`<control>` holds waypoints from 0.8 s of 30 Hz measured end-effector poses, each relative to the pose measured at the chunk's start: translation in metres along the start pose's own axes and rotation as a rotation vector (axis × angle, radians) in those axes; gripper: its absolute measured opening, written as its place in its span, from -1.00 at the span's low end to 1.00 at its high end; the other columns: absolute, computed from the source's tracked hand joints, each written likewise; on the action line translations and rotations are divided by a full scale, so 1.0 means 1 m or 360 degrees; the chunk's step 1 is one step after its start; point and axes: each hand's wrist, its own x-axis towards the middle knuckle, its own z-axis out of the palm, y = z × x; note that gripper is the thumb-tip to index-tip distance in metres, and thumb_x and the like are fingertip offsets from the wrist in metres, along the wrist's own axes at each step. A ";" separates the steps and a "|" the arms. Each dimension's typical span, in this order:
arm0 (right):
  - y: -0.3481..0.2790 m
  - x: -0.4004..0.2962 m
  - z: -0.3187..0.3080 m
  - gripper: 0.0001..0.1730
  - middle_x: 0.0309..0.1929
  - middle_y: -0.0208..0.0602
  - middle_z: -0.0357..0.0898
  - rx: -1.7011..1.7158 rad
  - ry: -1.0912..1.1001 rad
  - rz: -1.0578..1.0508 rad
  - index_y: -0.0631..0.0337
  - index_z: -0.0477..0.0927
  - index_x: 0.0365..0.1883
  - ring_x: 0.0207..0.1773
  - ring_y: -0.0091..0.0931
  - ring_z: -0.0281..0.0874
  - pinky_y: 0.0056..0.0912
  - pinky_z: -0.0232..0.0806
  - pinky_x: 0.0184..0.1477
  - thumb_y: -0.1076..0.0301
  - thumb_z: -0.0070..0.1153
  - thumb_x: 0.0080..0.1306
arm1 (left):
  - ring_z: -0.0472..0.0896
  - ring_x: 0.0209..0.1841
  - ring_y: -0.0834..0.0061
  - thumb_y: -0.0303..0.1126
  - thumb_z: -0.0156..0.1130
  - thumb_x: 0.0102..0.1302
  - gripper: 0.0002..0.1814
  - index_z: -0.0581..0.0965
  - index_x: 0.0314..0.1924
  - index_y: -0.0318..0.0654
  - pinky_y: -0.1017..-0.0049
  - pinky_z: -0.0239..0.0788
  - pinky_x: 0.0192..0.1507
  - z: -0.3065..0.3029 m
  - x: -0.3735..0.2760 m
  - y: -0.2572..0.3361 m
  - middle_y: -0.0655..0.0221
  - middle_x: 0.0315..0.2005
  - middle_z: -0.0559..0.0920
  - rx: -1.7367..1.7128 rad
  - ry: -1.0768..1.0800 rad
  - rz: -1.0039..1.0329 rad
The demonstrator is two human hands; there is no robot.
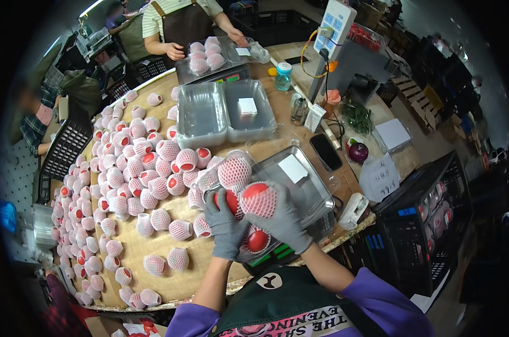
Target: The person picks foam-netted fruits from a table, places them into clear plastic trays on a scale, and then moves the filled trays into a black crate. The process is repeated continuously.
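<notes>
Both of my hands wear grey gloves over a clear plastic clamshell box [275, 166]. My left hand [227, 231] has its fingers around a red fruit [230, 203] in a foam net, low at the box's left half. In my right hand [286, 221] is another netted red fruit [257, 201], raised slightly beside it. One netted fruit [234, 170] sits above them, and a further fruit [257, 241] shows its red top below, between my wrists. The box's right half holds a white card [292, 168]. A scale with green display parts [277, 252] is partly visible beneath.
Many netted fruits [149, 177] cover the table's left side. Stacked open clamshells [201, 113] stand ahead. Across the table, a person's hands [175, 51] are at a filled box [206, 54]. A phone [325, 151], power strip [334, 27] and black crate [418, 227] are rightward.
</notes>
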 end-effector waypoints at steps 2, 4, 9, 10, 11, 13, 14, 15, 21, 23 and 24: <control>0.005 -0.007 0.013 -0.12 0.19 -0.07 0.23 -0.0806 0.0108 -0.0284 0.10 0.23 0.22 0.19 -0.08 0.27 -0.01 0.26 0.11 0.15 0.40 -0.04 | 0.25 0.21 -0.05 -0.19 0.47 -0.16 -0.07 0.25 0.24 -0.22 0.11 0.09 0.24 -0.004 -0.003 -0.009 -0.02 0.18 0.26 0.0001 -0.0086 -0.0033; 0.002 -0.015 0.023 -0.15 0.20 -0.07 0.24 -0.1172 0.0167 -0.0274 0.08 0.27 0.23 0.18 -0.04 0.26 0.03 0.22 0.11 0.11 0.35 -0.02 | 0.24 0.22 -0.04 -0.19 0.47 -0.16 -0.06 0.25 0.25 -0.21 0.10 0.07 0.25 -0.008 -0.005 -0.006 -0.02 0.19 0.26 0.0041 -0.0083 -0.0042; 0.015 -0.013 0.041 -0.15 0.20 -0.04 0.24 -0.1837 -0.0090 -0.0401 0.03 0.22 0.34 0.20 -0.05 0.21 0.02 0.20 0.15 0.06 0.24 0.09 | 0.20 0.24 -0.08 -0.22 0.44 -0.11 -0.05 0.20 0.31 -0.16 0.08 0.06 0.25 -0.012 -0.010 -0.007 -0.01 0.23 0.21 0.0130 -0.0160 -0.0010; 0.002 -0.007 0.033 -0.16 0.19 -0.04 0.25 -0.1731 -0.0218 -0.0390 0.03 0.22 0.34 0.20 -0.05 0.21 0.01 0.19 0.16 0.07 0.24 0.10 | 0.20 0.27 -0.06 -0.22 0.43 -0.05 -0.11 0.24 0.30 -0.16 0.08 0.07 0.27 -0.017 -0.005 -0.009 -0.02 0.26 0.21 0.0125 -0.0269 -0.0020; -0.010 -0.003 0.023 -0.17 0.19 -0.04 0.25 -0.1621 -0.0346 -0.0378 0.03 0.22 0.34 0.20 -0.04 0.21 0.00 0.18 0.17 0.08 0.23 0.11 | 0.22 0.28 -0.04 -0.22 0.42 -0.02 -0.16 0.27 0.28 -0.18 0.10 0.07 0.28 -0.021 -0.006 -0.019 -0.01 0.26 0.22 -0.0109 -0.0296 -0.0043; -0.013 0.006 -0.012 -0.13 0.17 0.00 0.25 -0.0668 -0.0414 -0.0337 0.11 0.13 0.37 0.23 -0.13 0.21 -0.03 0.11 0.26 0.04 0.22 0.16 | 0.24 0.29 0.02 -0.23 0.40 0.05 -0.25 0.32 0.24 -0.21 0.14 0.09 0.30 -0.040 0.001 -0.048 0.01 0.26 0.25 -0.0576 -0.0296 -0.0085; -0.005 -0.001 -0.026 -0.12 0.15 0.01 0.26 -0.0449 -0.0263 -0.0055 0.14 0.14 0.36 0.24 -0.15 0.21 -0.04 0.10 0.27 0.03 0.23 0.16 | 0.29 0.28 0.12 -0.26 0.35 0.14 -0.39 0.39 0.18 -0.25 0.21 0.11 0.31 -0.051 0.009 -0.055 0.05 0.23 0.31 -0.0759 -0.0120 -0.0141; 0.000 -0.010 -0.034 -0.11 0.14 0.02 0.26 -0.0223 -0.0123 0.0233 0.17 0.14 0.35 0.25 -0.17 0.21 -0.05 0.08 0.28 0.01 0.23 0.15 | 0.33 0.25 0.16 -0.28 0.34 0.16 -0.43 0.40 0.15 -0.28 0.25 0.13 0.30 -0.056 0.014 -0.070 0.06 0.21 0.35 -0.0753 -0.0018 -0.0122; 0.001 -0.004 0.012 -0.15 0.08 0.01 0.29 -0.1339 -0.0209 -0.0035 0.19 0.21 0.31 0.12 -0.15 0.27 -0.09 0.20 0.17 -0.02 0.22 0.13 | 0.19 0.31 0.04 0.05 0.38 0.03 -0.30 0.44 0.13 -0.09 0.14 -0.01 0.31 -0.035 0.029 -0.045 0.04 0.23 0.30 0.0372 -0.0323 0.0355; 0.004 -0.005 0.016 -0.10 0.00 -0.04 0.26 -0.1413 -0.0290 -0.0163 0.17 0.21 0.31 0.04 -0.15 0.27 -0.12 0.25 0.07 -0.03 0.27 0.08 | 0.26 0.24 0.04 0.08 0.40 -0.04 -0.23 0.42 0.13 -0.14 0.15 0.03 0.28 -0.024 0.017 -0.056 0.06 0.16 0.36 0.0145 -0.0382 0.0242; 0.007 -0.008 0.017 -0.10 0.00 -0.05 0.27 -0.1469 -0.0296 -0.0217 0.19 0.22 0.30 0.04 -0.17 0.28 -0.13 0.25 0.06 -0.02 0.27 0.07 | 0.32 0.17 0.04 0.01 0.43 -0.06 -0.24 0.41 0.10 -0.20 0.18 0.11 0.22 -0.020 0.017 -0.055 0.07 0.10 0.40 -0.0050 -0.0322 0.0155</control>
